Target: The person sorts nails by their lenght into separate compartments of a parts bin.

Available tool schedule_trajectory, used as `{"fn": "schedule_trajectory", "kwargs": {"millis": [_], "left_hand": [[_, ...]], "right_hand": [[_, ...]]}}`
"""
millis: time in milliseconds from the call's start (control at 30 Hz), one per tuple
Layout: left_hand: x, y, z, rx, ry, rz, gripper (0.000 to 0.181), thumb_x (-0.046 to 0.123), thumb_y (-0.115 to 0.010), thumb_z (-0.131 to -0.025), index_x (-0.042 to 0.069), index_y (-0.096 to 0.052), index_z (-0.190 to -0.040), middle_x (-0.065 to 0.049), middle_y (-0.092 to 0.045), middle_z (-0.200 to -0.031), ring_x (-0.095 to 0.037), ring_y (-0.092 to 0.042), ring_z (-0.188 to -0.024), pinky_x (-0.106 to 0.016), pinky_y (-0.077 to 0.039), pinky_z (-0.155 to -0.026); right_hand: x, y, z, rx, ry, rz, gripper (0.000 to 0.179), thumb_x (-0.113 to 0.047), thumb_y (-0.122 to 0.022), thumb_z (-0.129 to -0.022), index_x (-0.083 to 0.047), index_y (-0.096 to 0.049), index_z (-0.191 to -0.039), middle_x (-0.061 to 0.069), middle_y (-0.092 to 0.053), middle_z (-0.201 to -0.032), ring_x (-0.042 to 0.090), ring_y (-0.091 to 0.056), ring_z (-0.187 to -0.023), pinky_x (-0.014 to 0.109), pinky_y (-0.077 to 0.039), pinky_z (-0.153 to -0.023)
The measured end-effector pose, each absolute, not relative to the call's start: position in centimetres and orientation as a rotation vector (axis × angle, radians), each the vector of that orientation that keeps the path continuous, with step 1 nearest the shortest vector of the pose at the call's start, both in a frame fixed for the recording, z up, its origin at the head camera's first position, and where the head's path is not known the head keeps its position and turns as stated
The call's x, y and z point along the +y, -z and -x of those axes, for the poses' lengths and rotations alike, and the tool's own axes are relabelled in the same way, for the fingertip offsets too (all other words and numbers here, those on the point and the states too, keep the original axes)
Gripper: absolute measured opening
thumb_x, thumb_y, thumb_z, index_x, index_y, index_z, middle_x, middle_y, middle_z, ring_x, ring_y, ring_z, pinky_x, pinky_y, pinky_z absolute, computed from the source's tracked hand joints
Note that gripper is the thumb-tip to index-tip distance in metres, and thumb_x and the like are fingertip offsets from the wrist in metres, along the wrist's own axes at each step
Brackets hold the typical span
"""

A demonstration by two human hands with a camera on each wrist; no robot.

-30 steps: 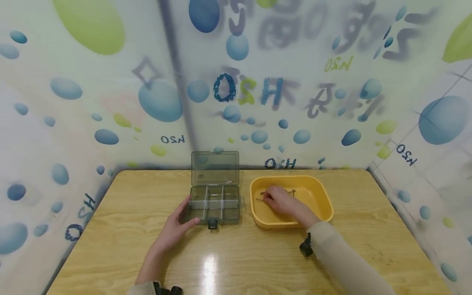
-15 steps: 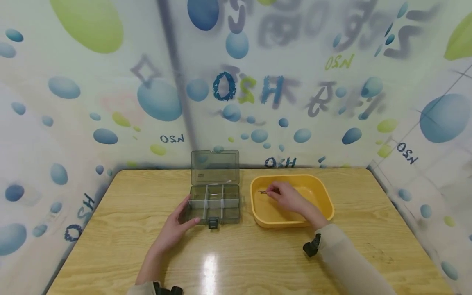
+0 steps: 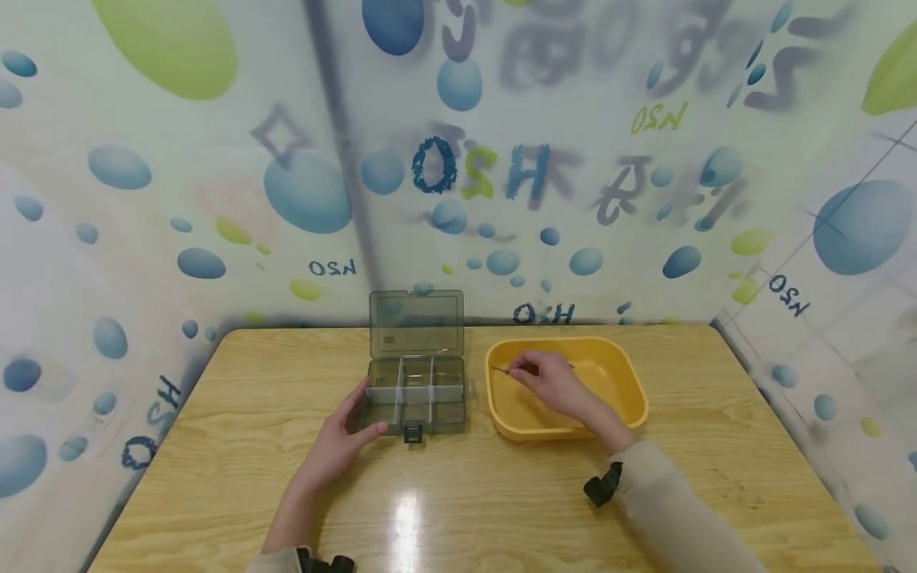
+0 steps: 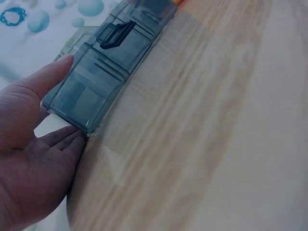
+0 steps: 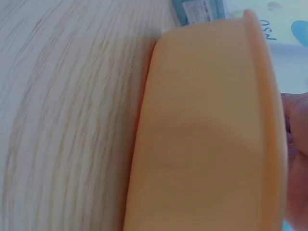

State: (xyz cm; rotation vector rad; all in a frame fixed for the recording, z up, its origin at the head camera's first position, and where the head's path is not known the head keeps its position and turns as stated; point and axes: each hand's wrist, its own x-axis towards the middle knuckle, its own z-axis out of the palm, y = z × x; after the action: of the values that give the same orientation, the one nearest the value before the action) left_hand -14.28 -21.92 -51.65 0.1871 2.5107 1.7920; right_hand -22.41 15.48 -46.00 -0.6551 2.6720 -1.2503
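A smoky see-through compartment box (image 3: 450, 418) stands on the table with its lid (image 3: 417, 322) raised at the back. My left hand (image 3: 340, 436) holds its front left corner, the thumb on the front rim and the fingers along the left side. In the left wrist view the fingertips (image 4: 77, 139) lie low by the box's bottom edge. Over the yellow tray (image 3: 566, 432) my right hand (image 3: 555, 382) pinches a small thin metal piece (image 3: 501, 370), like a screw or nail, which points left. The right wrist view shows mostly the tray's outer wall (image 5: 207, 130), which partly hides the hand.
Dividers split the box into several compartments, and a dark latch (image 3: 413, 432) sits at its front. Box and tray stand side by side with a narrow gap on the wooden table (image 3: 458, 509). Behind the table rises a patterned wall (image 3: 487, 263).
My right hand has risen slightly from the tray's floor, now with the thin metal piece sticking out from its fingertips toward the left. My left hand stays at the box.
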Motion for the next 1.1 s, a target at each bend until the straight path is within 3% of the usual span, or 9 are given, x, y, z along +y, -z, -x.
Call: {"fn": "schedule_trajectory", "kwargs": {"millis": [167, 400, 867, 1100], "left_hand": [[-21.8, 51.5, 14.2, 2.514, -1.787, -0.182, 0.082, 0.016, -0.075, -0.096, 0.003, -0.027, -0.162, -0.02, -0.023, -0.167, -0.039, -0.017, -0.153, -0.022, -0.02, -0.118], [-21.9, 51.8, 14.3, 2.488, -1.794, -0.171, 0.084, 0.015, -0.075, -0.095, 0.005, -0.025, -0.163, -0.019, -0.021, -0.167, -0.038, -0.017, -0.153, -0.003, -0.021, -0.106], [-22.0, 52.0, 14.4, 2.5, -1.796, -0.196, 0.083, 0.016, -0.075, -0.096, 0.006, -0.027, -0.162, -0.017, -0.023, -0.167, -0.037, -0.017, -0.154, -0.002, -0.02, -0.107], [-22.1, 51.9, 14.3, 2.48, -1.806, -0.2, 0.083, 0.017, -0.075, -0.096, 0.006, -0.026, -0.163, -0.017, -0.021, -0.168, -0.036, -0.016, -0.154, -0.002, -0.02, -0.107]], "right_hand": [[14.4, 45.9, 22.3, 2.676, 1.252, 0.71, 0.01, -0.009, -0.065, -0.102, -0.003, -0.072, -0.106, 0.01, -0.071, -0.099, 0.017, -0.059, -0.083, 0.03, -0.054, -0.072], [12.4, 45.5, 21.8, 2.667, 1.196, 0.879, 0.01, -0.006, -0.065, -0.101, -0.001, -0.073, -0.104, 0.002, -0.069, -0.094, 0.013, -0.06, -0.083, 0.028, -0.056, -0.074], [9.0, 44.6, 21.3, 2.63, 1.056, 1.009, 0.012, -0.006, -0.061, -0.103, 0.0, -0.072, -0.106, 0.01, -0.071, -0.096, 0.013, -0.057, -0.078, 0.028, -0.053, -0.069], [7.9, 44.7, 21.3, 2.637, 0.988, 1.056, 0.013, -0.007, -0.062, -0.103, 0.0, -0.072, -0.108, 0.006, -0.069, -0.1, 0.018, -0.062, -0.09, 0.034, -0.056, -0.08]]}}
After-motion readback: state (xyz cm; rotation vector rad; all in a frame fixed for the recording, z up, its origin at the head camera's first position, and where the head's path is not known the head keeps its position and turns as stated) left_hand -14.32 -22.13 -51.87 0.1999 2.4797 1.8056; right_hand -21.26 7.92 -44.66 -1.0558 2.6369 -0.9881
